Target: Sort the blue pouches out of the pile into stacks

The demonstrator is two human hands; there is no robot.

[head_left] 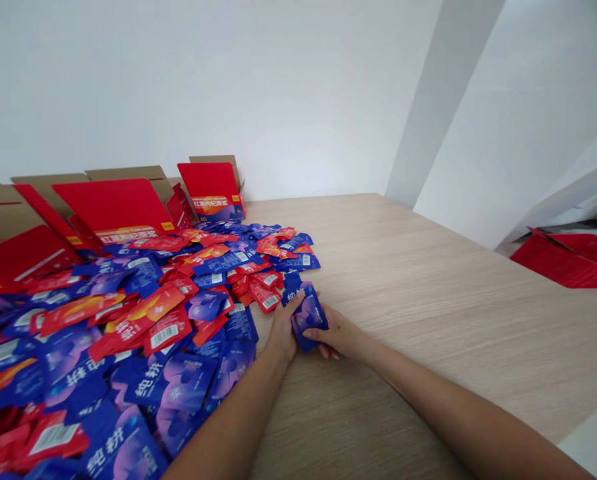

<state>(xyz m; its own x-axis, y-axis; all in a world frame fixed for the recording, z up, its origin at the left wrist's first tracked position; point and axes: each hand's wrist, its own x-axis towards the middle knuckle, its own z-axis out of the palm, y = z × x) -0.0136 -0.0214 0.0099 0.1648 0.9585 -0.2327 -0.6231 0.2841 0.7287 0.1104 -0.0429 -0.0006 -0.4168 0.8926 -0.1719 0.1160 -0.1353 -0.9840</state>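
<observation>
One blue pouch [309, 315] is over the desk [428, 287], just right of the pouch heap [166, 383] | left hand [282, 330] grasps its left side | right hand [339, 333] pinches its lower right part, thumb on the front | red cartons [111, 201] stand open behind the heap

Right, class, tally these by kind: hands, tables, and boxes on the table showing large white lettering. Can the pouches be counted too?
Hands, left hand and right hand: 2
Lettered boxes, nearer box and farther box: 2
Table: 1
Total: 5
Pouches: left out, too heaped and overlapped to count.
</observation>
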